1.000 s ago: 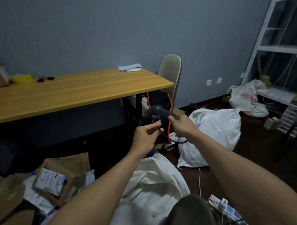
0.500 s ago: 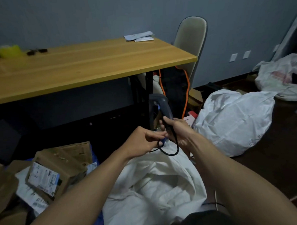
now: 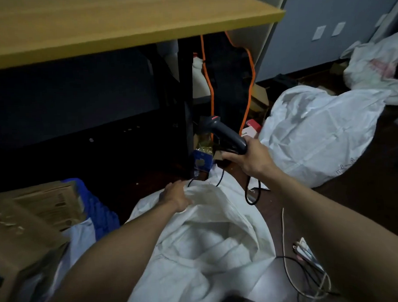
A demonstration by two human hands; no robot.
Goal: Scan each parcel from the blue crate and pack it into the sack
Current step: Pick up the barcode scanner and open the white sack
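Right hand [image 3: 253,158]: fingers [image 3: 230,154] curled round the handle of the scanner [image 3: 227,133], which is held above the floor.
Left hand [image 3: 175,195]: laid on the far rim of the sack [image 3: 220,245] — a grip cannot be told.
Sack: mouth open, spread between both forearms.
Blue crate [image 3: 102,214]: left of the sack, cardboard parcels [image 3: 32,226] piled in it.
Worktop [image 3: 119,22]: overhead, behind.

The room is dim, and it is very dark under the table [image 3: 119,17]. The white sack [image 3: 220,241] looks brightest. Everything is a bit blurry, and straight lines bend near the edges.
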